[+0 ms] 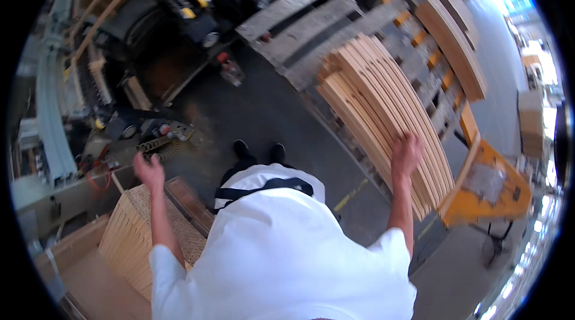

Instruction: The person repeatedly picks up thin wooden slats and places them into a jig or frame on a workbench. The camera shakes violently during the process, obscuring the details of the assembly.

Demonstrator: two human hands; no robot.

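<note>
Place: a woodworking workshop, or a factory floor of that kind, is shown.
Stock: a stack of curved wooden parts (389, 101) is laid on a worn grey pallet (311, 23), where another curved stack (452, 44) is also carried.
Lower left: notched wooden strips (127, 233) are kept in close rows.
Machinery: dark machines (200, 26) with yellow fittings are placed at the upper left; a coiled hose (162, 147) is seen nearby.
Equipment: an orange metal frame (508, 200) is stood beyond the pallet, its exact kind unclear.
Floor: the grey floor (287, 110) is marked with a yellow line (350, 195).
</note>
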